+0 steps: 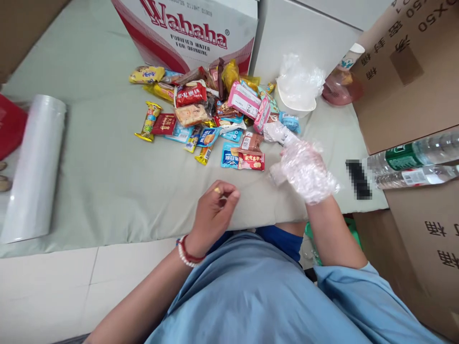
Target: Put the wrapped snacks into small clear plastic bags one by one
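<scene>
My left hand (217,205) is at the table's near edge, its fingers curled and thumb alongside. A tiny yellow bit (217,190) shows at the fingers; I cannot make out what it is. Crinkled clear plastic (310,177) wraps my right hand (304,165) to the wrist and hides most of its fingers. Right at those fingertips is a whitish packet (281,133); whether it is gripped does not show. Beyond both hands lies a pile of wrapped snacks, with a red packet (252,161), a blue packet (229,155) and a pink packet (244,99) among them.
Behind the snacks stands a Wahaha water carton (193,33). A white bowl (297,105) holds crumpled clear plastic (299,79). At right are a cardboard box (405,110), a pink container (339,91) and a plastic bottle (401,156). A plastic film roll (36,167) lies left.
</scene>
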{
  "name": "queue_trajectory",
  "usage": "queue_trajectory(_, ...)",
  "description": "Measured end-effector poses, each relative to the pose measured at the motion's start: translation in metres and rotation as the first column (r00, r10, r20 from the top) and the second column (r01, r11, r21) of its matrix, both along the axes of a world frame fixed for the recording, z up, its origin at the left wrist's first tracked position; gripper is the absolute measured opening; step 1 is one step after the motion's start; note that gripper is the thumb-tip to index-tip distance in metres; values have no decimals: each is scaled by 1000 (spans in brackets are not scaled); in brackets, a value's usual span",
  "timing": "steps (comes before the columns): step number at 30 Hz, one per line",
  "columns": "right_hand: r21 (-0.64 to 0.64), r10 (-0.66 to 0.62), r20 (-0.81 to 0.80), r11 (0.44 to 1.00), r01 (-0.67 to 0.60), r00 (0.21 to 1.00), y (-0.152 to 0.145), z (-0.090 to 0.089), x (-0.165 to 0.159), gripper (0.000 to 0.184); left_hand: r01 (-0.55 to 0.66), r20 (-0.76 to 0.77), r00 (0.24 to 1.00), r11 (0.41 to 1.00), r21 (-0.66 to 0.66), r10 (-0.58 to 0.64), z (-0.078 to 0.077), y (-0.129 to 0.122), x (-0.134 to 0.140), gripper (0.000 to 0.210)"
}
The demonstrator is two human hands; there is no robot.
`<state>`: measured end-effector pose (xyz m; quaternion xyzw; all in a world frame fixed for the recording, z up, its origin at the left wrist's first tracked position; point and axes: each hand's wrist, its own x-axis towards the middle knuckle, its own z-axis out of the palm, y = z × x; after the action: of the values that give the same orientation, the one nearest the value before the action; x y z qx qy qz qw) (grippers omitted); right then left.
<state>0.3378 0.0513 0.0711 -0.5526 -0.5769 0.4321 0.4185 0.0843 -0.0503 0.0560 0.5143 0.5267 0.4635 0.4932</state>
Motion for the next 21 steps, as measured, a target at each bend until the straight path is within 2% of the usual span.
queue_trajectory(2,5,-26,-90,1000,27,996,-17,-7,-20,34,-19,64,998,1000,-3,20,8,8,16,38)
queue_trajectory(4,52,-14,-86,998,18,996,-33,-12,-37,29,-12,113,993,997,-71,20,9,10,26,42)
queue_trajectory(7,129,92,30,987,-95,995,-46,-17,-57,24,36,144,989,983,-180,-10,0,9,30,41)
queue_trajectory(10,165,199,45,965,-204,979,-47,-22,-67,23,9,134,991,977,-214,20,-15,4,28,33)
queue_trajectory(15,28,230,-78,973,-229,970,-48,-30,-72,31,-212,64,972,961,-176,226,-26,1,22,35)
queue_trajectory(18,-27,220,-138,974,-226,966,-51,-30,-74,34,-182,61,978,964,-195,197,-26,2,20,31)
queue_trajectory(21,-9,162,-193,986,-166,968,-56,-27,-75,42,-199,57,974,951,-238,219,-25,3,19,31)
